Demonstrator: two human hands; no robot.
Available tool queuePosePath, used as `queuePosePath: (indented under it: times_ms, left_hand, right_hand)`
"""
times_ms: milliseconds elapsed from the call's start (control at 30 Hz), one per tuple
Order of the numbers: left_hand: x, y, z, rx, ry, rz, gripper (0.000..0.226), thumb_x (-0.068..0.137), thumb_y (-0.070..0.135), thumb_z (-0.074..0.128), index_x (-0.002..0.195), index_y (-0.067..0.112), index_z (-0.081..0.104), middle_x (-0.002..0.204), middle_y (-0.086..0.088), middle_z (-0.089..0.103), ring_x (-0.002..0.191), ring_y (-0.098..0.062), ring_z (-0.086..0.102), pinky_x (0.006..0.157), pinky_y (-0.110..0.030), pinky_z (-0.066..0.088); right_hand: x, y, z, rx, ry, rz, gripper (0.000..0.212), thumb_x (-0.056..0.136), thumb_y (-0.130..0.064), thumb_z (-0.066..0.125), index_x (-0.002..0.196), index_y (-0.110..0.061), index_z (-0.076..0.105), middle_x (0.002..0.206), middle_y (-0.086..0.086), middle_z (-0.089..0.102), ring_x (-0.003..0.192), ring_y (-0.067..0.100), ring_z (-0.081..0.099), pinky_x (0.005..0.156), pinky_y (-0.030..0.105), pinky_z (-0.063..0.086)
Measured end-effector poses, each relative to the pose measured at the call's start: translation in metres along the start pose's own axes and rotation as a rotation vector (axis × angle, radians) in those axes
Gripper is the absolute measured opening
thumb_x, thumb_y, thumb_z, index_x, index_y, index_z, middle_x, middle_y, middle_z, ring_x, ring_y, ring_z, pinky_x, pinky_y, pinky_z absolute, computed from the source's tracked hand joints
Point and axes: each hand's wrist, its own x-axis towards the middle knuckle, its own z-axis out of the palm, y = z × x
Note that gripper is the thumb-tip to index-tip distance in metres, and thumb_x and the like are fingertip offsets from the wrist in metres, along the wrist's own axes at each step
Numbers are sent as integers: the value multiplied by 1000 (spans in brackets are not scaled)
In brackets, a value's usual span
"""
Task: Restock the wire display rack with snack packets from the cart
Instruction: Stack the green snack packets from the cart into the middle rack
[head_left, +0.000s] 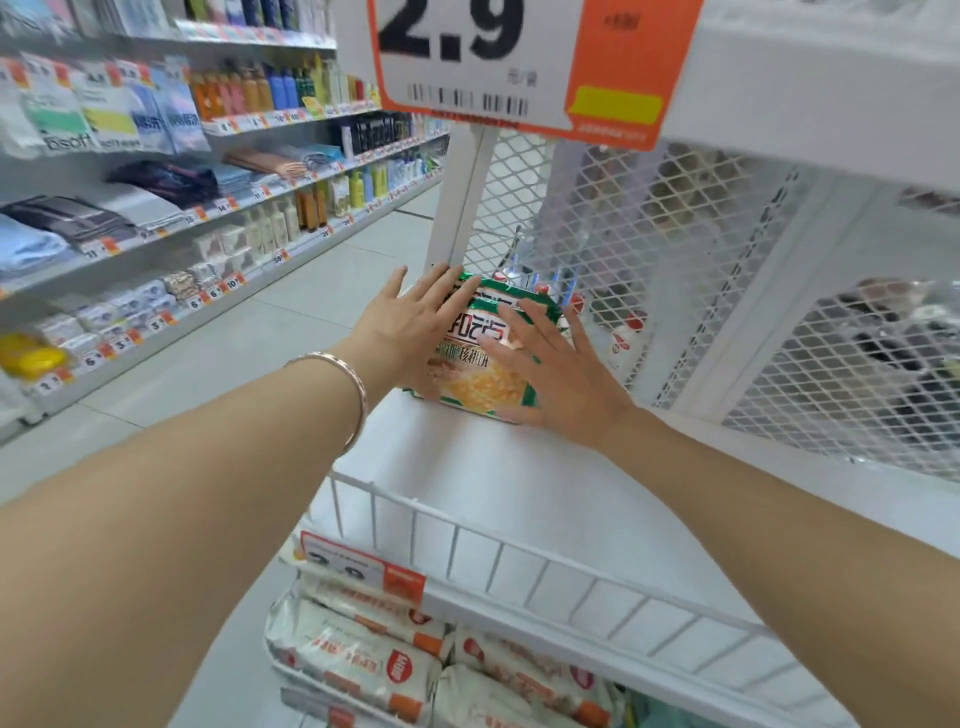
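Observation:
A green and white snack packet stands at the back left corner of the white wire rack shelf, leaning against the mesh back. My left hand, fingers straight, lies flat against the packet's left side and top. On the packet's front and right side, my right hand presses with spread, straight fingers. The cart is not in view.
The shelf's wire front rail runs across below my arms. Several white and orange packets fill the tier underneath. A large 2.9 price sign hangs above. Shelves of toiletries and towels line the aisle on the left.

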Motion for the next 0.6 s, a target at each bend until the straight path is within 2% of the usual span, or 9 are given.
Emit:
queuePosePath:
  times_ms: [67,100,133,167,267,433,500,600]
  left_hand:
    - [-17,-5,-19,-66,-19,-48,126,75,72,64,156,15,-15,166,-7,-9,153,-23,-5,122,-49,3]
    - [-31,-6,-30,-125,-16,-99,117,81,71,57,157,15,-13,166,-7,-9,153,-22,-6,123,-49,3]
    - [-45,-8,-40,-165,1,-145,108,86,69,50,157,14,-10,166,-6,-9,153,-21,-6,123,-49,3]
    - [-64,-7,-50,-184,11,-179,100,90,68,42,157,13,-8,166,-5,-8,153,-21,-6,123,-49,4]
    - [-126,-3,-71,-161,-56,-206,87,97,62,31,158,12,-6,166,-5,-8,153,-21,-7,123,-49,4]
    - [-231,-6,-87,-181,-203,-318,82,100,58,32,158,11,-3,166,-5,-8,153,-22,-6,122,-49,4]
    - [-267,-7,-88,-189,-252,-363,80,101,57,32,157,11,-2,166,-6,-7,153,-23,-4,122,-49,5]
    - [-318,-9,-90,-228,-316,-458,75,103,51,33,157,12,-1,166,-6,-4,153,-23,-1,122,-49,7]
  right_hand:
    - [-4,-5,-23,143,69,74,52,96,-25,61,146,-23,48,162,15,26,150,35,22,118,65,17]
    - [-7,-10,-36,172,102,120,52,93,-8,64,142,-18,54,160,19,29,148,38,26,118,64,19]
    - [-11,-17,-52,195,94,163,55,90,2,62,142,-15,54,160,20,28,149,39,25,119,61,18]
    - [-16,-27,-68,214,58,202,56,93,2,57,145,-14,49,162,18,25,150,37,20,121,57,14]
    - [-34,-69,-115,238,-31,225,53,100,-12,46,152,-19,38,164,12,21,153,31,14,122,51,6]
    - [-53,-150,-162,343,-15,146,54,92,-19,58,145,-13,48,158,17,33,149,35,22,121,54,0]
    - [-58,-180,-173,378,-23,127,55,94,-15,56,148,-10,44,159,19,31,150,36,21,122,53,2]
    - [-65,-222,-180,445,-129,94,61,93,-5,52,151,-11,36,162,17,23,151,33,17,122,51,12]
